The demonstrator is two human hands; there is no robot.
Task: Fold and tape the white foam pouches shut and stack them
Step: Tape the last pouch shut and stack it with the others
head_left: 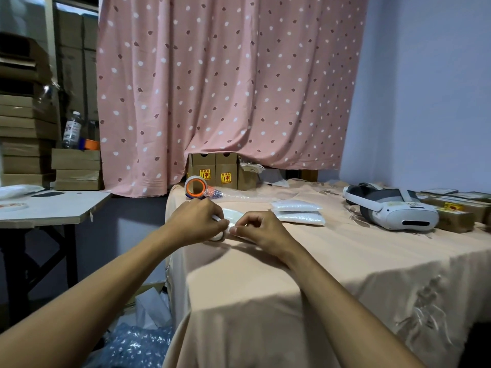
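Side table (53, 208): far left, pale top, standing apart from the work surface; cardboard boxes (26, 144) stacked behind it.
Tape roll, large (196, 187): orange core, at the far left corner of the cloth, untouched.
Left hand (198, 221): curled around a small white tape roll (218, 236), thumb and forefinger pinched at its free end.
Foam pouch in work (233, 217): lies on the cloth between and just behind both hands, partly hidden; whether its flap is folded cannot be told.
Right hand (261, 231): fingers bent, tips pinched together at the tape end, touching the left hand's.
Finished stack (297, 213): two white pouches, one on the other, right of the hands.
Handling, judged: light, soft, springy; flap likely reopens unless pressed down; grip at edges.
Headset (390, 208): white, far right, well apart.
Surface: table under a loose peach cloth (345, 261), liable to slide.
Room: pink spotted curtain (225, 88) behind; bubble wrap (138, 346) on the floor.
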